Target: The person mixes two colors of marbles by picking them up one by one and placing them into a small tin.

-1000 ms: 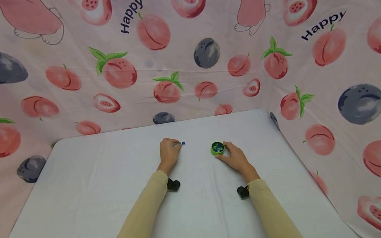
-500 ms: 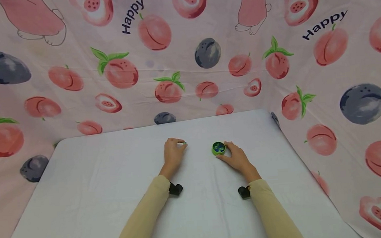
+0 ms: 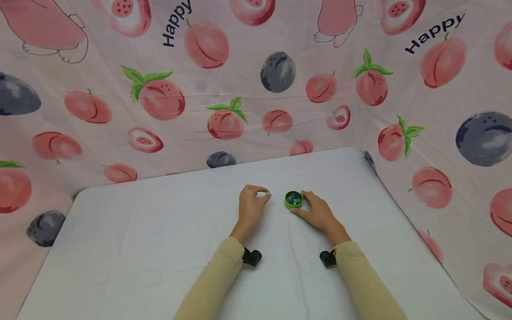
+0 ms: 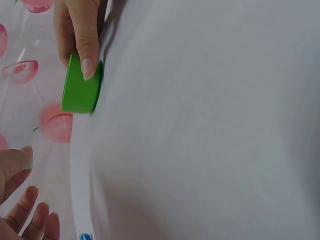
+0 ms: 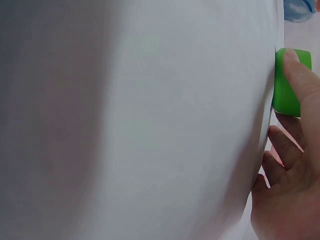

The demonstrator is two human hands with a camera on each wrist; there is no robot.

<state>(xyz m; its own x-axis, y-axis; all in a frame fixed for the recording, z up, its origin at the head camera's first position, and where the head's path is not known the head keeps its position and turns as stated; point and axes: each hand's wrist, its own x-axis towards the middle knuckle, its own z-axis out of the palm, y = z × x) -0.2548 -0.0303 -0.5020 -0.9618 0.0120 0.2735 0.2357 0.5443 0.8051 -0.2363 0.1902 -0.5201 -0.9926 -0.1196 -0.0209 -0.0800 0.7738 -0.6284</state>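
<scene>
My left hand [image 3: 251, 207] pinches a small greenish marble [image 3: 268, 193] between thumb and forefinger, just left of a round green tub [image 3: 287, 204]. In the left wrist view only a sliver of the marble [image 4: 30, 165] shows at the fingertips, and the other fingers are spread. My right hand [image 3: 318, 212] holds the tub by its right side, thumb on the near wall and fingers at the far side. Blue and green marbles [image 3: 293, 198] lie inside the tub. Another marble [image 4: 86, 237], clear with blue, sits at the bottom of the left wrist view; the left hand hides it in the head view.
A white cloth covers the table [image 3: 155, 244]. Fruit-printed pink curtains [image 3: 162, 136] hang behind it and along both sides. Small black cameras sit at both wrists, below beige sleeves [image 3: 211, 285].
My left hand has taken up the small marble and moved right, close to the tub. The blue marble beside it has gone behind the hand. My right hand and the tub have stayed put.
</scene>
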